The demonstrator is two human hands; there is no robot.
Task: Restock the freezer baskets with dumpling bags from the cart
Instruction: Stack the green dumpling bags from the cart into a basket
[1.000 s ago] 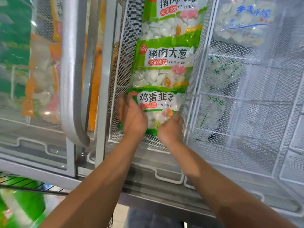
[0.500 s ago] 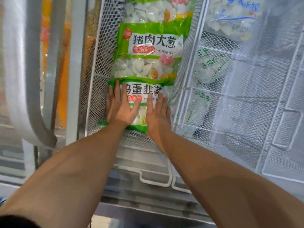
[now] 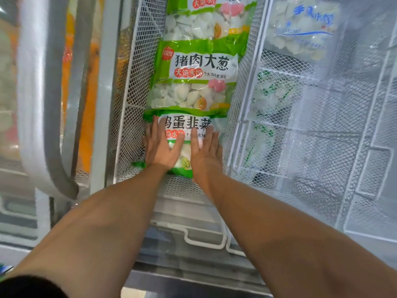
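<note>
A green dumpling bag (image 3: 189, 123) lies at the near end of a white wire freezer basket (image 3: 133, 87). My left hand (image 3: 161, 147) and my right hand (image 3: 205, 147) both press flat on it with straight fingers, side by side. Beyond it in the same basket lie a second green dumpling bag (image 3: 193, 76) and a third green bag (image 3: 206, 18), overlapping in a row. The lower part of the near bag is hidden under my hands.
A grey freezer door frame (image 3: 43, 104) curves down at the left, with orange bags (image 3: 90, 104) behind glass. To the right, a wire basket (image 3: 322, 136) holds green-white bags (image 3: 264, 130) and a blue-lettered clear bag (image 3: 305, 24).
A second ago my hands gripped the near bag's lower edge with curled fingers. They have since flattened on top of it and pushed it deeper into the basket.
</note>
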